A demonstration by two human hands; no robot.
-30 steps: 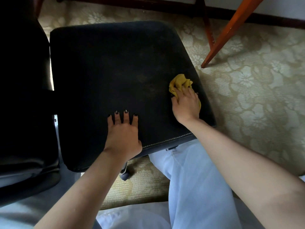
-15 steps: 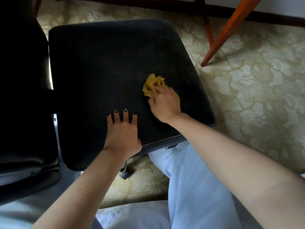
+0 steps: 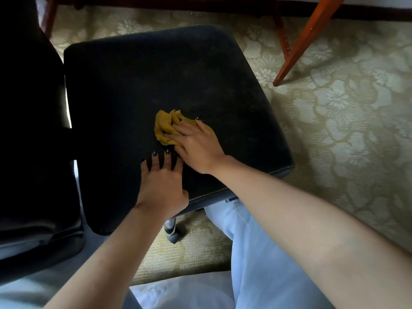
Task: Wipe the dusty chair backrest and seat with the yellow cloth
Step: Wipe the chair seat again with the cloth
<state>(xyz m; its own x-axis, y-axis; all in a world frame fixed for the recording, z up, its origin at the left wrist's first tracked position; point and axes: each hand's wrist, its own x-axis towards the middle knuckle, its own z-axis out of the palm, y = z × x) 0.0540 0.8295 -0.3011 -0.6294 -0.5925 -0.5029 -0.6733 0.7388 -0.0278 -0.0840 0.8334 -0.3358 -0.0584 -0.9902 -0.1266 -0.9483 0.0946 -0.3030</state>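
Your cloth (image 3: 163,128) was a light, floppy rag, bunched up near the middle of the seat (image 3: 133,74), a bit toward the front edge. Stuff like that won't slide by itself, so I'd say weight from above is what moves it, and pressing down on the thick part of the bunch beats pinching a corner. That's about what your right hand (image 3: 196,146) did: fingers laid fairly straight over the cloth, pushing it into the seat, with the loose folds sticking out past the fingertips. I couldn't see the thumb.

Your left hand (image 3: 161,181) lay flat and spread on the seat just beside the right, probably steadying the chair.

The seat looked dark, padded and a little grippy, with pale dusty patches toward its right side. The backrest (image 3: 26,108) was a black shape on the left. Below was a floral carpet (image 3: 334,130), and a wooden leg (image 3: 307,39) stood nearby.
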